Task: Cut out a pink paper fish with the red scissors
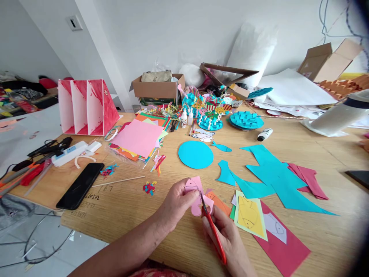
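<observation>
My left hand (175, 202) pinches a pink paper shape (195, 187) with a drawn outline, holding it just above the wooden table (129, 215). My right hand (230, 242) grips red-handled scissors (215, 232), whose blades meet the pink paper at its lower edge. Right of my hands lie a yellow paper with a drawn fish (250, 215), a red sheet (284, 250) carrying a white fish cutout (275, 227), and an orange scrap (219, 202).
A blue paper circle (195, 154) and large blue offcuts (273, 177) lie ahead. Stacked coloured sheets (138, 140), a black phone (80, 185), a thin wooden stick (118, 181), glue bottles (184, 118), cardboard boxes (157, 88) and a red-white divider (86, 105) surround them.
</observation>
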A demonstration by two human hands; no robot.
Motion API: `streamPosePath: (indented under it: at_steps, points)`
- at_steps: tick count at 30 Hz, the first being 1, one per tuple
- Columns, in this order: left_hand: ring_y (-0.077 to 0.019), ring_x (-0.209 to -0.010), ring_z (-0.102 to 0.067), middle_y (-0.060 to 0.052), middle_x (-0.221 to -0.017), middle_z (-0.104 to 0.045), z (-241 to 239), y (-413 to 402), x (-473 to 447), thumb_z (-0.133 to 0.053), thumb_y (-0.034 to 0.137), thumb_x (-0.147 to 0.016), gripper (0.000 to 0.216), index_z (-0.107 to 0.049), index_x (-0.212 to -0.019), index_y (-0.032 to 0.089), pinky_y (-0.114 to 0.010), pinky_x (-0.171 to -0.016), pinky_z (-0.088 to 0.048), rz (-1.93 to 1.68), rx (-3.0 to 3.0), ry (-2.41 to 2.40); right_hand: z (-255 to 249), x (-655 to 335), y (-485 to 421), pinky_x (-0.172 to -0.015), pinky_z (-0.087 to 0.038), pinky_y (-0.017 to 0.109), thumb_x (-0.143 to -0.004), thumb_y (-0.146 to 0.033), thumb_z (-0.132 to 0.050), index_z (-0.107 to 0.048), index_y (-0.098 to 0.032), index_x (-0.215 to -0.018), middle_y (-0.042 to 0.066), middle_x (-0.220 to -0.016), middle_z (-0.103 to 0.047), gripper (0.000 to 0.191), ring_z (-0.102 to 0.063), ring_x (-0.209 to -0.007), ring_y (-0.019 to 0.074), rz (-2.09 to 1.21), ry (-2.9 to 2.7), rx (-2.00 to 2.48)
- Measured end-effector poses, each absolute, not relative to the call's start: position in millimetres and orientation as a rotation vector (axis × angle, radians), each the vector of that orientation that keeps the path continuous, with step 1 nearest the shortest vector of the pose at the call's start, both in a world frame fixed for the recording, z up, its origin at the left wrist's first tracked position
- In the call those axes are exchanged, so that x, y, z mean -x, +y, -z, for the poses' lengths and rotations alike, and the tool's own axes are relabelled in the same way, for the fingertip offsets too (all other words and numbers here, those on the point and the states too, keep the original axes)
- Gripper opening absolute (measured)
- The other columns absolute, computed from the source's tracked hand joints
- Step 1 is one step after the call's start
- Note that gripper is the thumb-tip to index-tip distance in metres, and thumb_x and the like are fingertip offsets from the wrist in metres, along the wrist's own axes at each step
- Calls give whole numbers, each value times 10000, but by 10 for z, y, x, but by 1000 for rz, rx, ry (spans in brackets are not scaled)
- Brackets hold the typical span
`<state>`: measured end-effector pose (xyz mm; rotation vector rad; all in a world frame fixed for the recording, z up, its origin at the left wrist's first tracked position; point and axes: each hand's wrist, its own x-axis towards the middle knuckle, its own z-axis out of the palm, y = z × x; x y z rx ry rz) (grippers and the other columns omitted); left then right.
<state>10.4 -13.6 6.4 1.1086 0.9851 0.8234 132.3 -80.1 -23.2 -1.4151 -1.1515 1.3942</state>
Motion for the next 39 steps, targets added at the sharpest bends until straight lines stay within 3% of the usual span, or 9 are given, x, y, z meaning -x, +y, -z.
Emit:
streamPosePath:
  at_steps: [32,39]
  points:
    - [-93,-564,-355,45,-611,-417,-52,-133,-125,-490,267,-716,114,-457,-673,167,-205,-542,-298,-867,-1099,970,276,-1306,-759,-433,-215,232,-679,-676,-482,-484,-180,-635,-57,-539,-283,498,-249,-490,103,-1266,-1209,1493]
    - [-98,-590,-371,44,-621,-429,-34,-136,-115,-481,261,-708,101,-465,-669,169,-208,-568,-305,-852,-1135,1009,302,-1319,-773,-451,-238,225,-746,-611,-462,-487,-177,-676,-54,-559,-299,440,-270,-514,108,-1277,-1239,1442]
